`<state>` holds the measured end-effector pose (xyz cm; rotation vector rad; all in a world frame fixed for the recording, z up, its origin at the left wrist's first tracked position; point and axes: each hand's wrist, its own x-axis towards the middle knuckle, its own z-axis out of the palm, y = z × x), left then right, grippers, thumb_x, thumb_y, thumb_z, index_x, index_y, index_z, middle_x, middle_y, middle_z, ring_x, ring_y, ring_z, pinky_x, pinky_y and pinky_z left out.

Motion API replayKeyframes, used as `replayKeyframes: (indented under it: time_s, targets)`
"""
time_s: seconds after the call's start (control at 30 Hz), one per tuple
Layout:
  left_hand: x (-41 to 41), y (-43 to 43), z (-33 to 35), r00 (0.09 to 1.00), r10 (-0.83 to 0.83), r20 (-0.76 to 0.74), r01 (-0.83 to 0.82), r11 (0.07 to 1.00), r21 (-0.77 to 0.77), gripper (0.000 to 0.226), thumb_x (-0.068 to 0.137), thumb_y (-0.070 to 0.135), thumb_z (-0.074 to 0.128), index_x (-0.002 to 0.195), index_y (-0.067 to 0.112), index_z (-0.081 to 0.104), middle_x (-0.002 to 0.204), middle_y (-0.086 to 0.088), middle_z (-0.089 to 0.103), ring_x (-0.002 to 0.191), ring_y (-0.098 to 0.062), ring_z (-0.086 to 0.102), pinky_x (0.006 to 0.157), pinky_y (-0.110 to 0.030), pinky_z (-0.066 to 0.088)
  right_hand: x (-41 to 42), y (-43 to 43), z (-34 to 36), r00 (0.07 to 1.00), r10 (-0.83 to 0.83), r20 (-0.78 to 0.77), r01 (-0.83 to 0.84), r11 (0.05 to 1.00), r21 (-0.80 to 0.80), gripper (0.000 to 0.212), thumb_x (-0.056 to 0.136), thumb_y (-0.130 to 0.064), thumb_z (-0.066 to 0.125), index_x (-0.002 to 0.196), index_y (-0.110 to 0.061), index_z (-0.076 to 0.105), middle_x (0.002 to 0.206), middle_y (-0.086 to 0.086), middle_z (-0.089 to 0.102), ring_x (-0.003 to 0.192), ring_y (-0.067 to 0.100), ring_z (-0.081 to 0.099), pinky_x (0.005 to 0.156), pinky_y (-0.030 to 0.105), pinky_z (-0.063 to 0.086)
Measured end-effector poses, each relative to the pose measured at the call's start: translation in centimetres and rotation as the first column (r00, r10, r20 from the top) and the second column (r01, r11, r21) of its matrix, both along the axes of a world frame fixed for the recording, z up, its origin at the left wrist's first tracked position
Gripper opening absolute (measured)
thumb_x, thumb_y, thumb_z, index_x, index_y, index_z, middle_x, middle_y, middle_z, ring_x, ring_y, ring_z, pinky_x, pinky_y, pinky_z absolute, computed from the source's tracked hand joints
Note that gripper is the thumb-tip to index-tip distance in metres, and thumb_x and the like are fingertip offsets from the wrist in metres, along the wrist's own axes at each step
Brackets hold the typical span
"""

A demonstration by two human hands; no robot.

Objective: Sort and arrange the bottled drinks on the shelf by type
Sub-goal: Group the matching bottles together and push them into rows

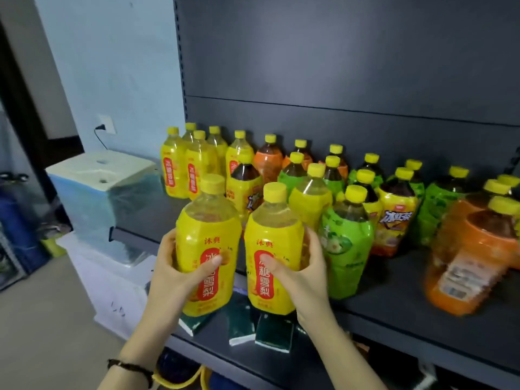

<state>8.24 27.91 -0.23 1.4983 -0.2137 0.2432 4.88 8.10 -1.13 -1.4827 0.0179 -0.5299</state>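
Mid-sort, fingers of left hand (168,267) wrap left bottle (209,243), right hand (306,270) right bottle (274,237); next, likely stand both by far-left yellow group (194,170).

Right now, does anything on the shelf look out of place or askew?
Yes. A dark iced-tea bottle stands in front of a pear drink at the left, and one pale yellow bottle sits among green bottles. The orange bottle at the right looks tilted, though blurred.
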Motion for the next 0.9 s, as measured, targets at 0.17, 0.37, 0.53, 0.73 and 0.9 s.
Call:
replayKeyframes:
  time_s: [0.17, 0.37, 0.53, 0.73, 0.9]
  targets:
    - [6.1, 4.2, -0.2, 0.999, 0.047, -0.003, -0.047, 0.998, -0.038, 0.092, 0.025, 0.072, 0.082, 0.108, 0.045, 0.052, 0.107, 0.004, 0.068, 0.090, -0.011, 0.069, 0.067, -0.032, 0.055, 6.6, 4.4, -0.4, 1.000, 0.030, -0.005, -0.030, 0.999, -0.031, 0.085, 0.046, -0.056, 0.088, 0.116, -0.065, 0.041, 0.129, -0.011, 0.055, 0.115, 0.013, 0.058, 0.089, 0.044, 0.056]
    - [14.6, 9.2, -0.8, 0.999, 0.033, -0.003, -0.033, 0.998, -0.056, 0.097, 0.029, 0.064, 0.084, 0.116, 0.038, 0.049, 0.107, 0.006, 0.065, 0.087, -0.005, 0.068, 0.058, -0.020, 0.055, 14.6, 10.4, -1.1, 0.997, 0.077, -0.017, -0.077, 0.996, -0.034, 0.091, 0.050, -0.055, 0.087, 0.127, -0.058, 0.038, 0.134, -0.012, 0.053, 0.120, 0.012, 0.056, 0.093, 0.044, 0.054]
    - [19.7, 10.8, -1.8, 0.999, -0.031, -0.014, 0.030, 0.999, -0.039, 0.101, 0.035, 0.070, 0.083, 0.122, 0.034, 0.047, 0.117, 0.001, 0.064, 0.100, -0.014, 0.067, 0.071, -0.029, 0.056, 18.7, 12.6, -1.3, 1.000, 0.013, -0.003, -0.013, 0.997, -0.080, 0.092, 0.051, -0.063, 0.083, 0.128, -0.063, 0.032, 0.140, -0.016, 0.046, 0.128, 0.011, 0.048, 0.100, 0.046, 0.049]
    - [28.7, 14.8, -1.8, 0.974, -0.226, -0.017, 0.226, 0.974, 0.021, 0.089, 0.043, 0.072, 0.080, 0.122, 0.045, 0.048, 0.119, 0.007, 0.064, 0.105, -0.011, 0.065, 0.073, -0.027, 0.056, 24.1, 15.4, -1.3, 0.982, -0.191, -0.004, 0.190, 0.979, -0.078, 0.096, 0.057, -0.061, 0.078, 0.136, -0.057, 0.026, 0.142, -0.015, 0.043, 0.127, 0.008, 0.047, 0.102, 0.043, 0.047]
    - [34.3, 16.0, -2.0, 0.929, -0.368, -0.031, 0.369, 0.929, 0.033, 0.085, 0.048, 0.067, 0.081, 0.124, 0.045, 0.049, 0.125, 0.002, 0.062, 0.109, -0.017, 0.064, 0.086, -0.039, 0.055, 26.8, 15.9, -1.5, 0.916, -0.400, 0.021, 0.401, 0.915, -0.042, 0.094, 0.059, -0.062, 0.076, 0.132, -0.055, 0.018, 0.147, -0.007, 0.035, 0.130, 0.014, 0.044, 0.103, 0.044, 0.046]
